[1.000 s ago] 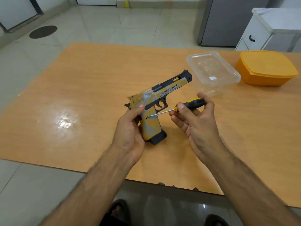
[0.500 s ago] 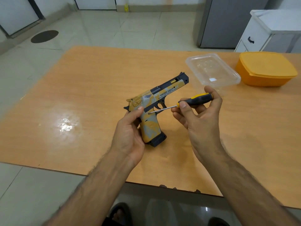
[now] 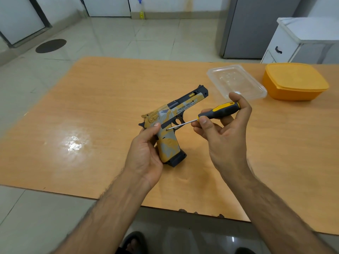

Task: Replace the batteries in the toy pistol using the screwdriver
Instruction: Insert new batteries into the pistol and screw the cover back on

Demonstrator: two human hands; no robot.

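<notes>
Head view: the left hand is curled round the grip of the toy pistol, thumb laid up along the rear of the frame, fingers wrapped behind and hidden. The pistol is held above the wooden table, its barrel pointing away and to the right, the dark magazine base at the bottom of the grip close to the tabletop; whether it touches the wood cannot be told. The right hand holds the screwdriver by its black and yellow handle, thumb on the far side, forefinger tip pressed near the collar where the shaft begins, the other fingers loosely bent beneath and not closed on anything. The thin metal shaft runs down and to the left, and its tip meets the side of the grip just below the trigger guard.

On the slide the words "DESERT EAGLE" can be read, with a smaller line beneath it that is too fine to read with certainty. A winged emblem sits on the frame behind the lettering.

Beyond the right hand, a clear plastic container rests on the table, and just beside it to the right stands an orange lidded box.
</notes>
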